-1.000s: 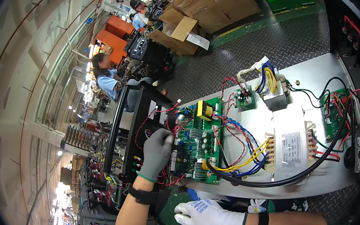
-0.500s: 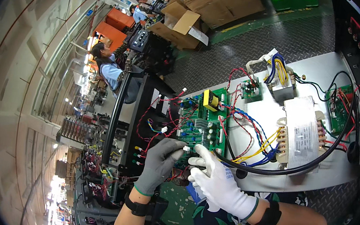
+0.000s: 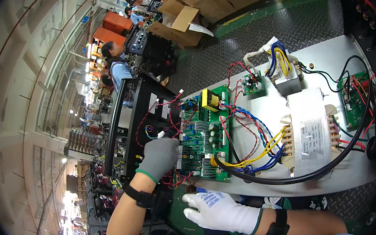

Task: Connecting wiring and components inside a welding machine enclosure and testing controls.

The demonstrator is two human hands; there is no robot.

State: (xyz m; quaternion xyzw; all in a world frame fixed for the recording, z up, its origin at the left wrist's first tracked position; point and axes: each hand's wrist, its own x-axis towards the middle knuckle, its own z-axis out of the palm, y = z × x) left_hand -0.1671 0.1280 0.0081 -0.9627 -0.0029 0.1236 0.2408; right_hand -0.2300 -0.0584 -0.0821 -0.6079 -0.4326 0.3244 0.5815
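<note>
My left hand (image 3: 159,157), in a grey glove, rests against the left edge of a large green circuit board (image 3: 207,133) and the red wires bunched there. Whether its fingers grip a wire or connector is hidden. My right hand (image 3: 219,210), in a white glove, lies below the near edge of the silver chassis plate (image 3: 358,171), fingers together and pointing left, with nothing visible in it. A black front panel (image 3: 133,125) with red wiring stands beside the left hand. Yellow, blue and thick black cables run from the board to a silver transformer (image 3: 311,138).
A smaller green board (image 3: 354,104) sits at the plate's right, a tiny board (image 3: 253,84) and a wound coil (image 3: 283,70) at the far end. Cardboard boxes (image 3: 185,17) lie on the floor beyond. Other people work at benches to the left.
My right hand has pulled back from the circuit board's near edge to below the plate. My left hand stays at the board's left edge, shifted slightly up.
</note>
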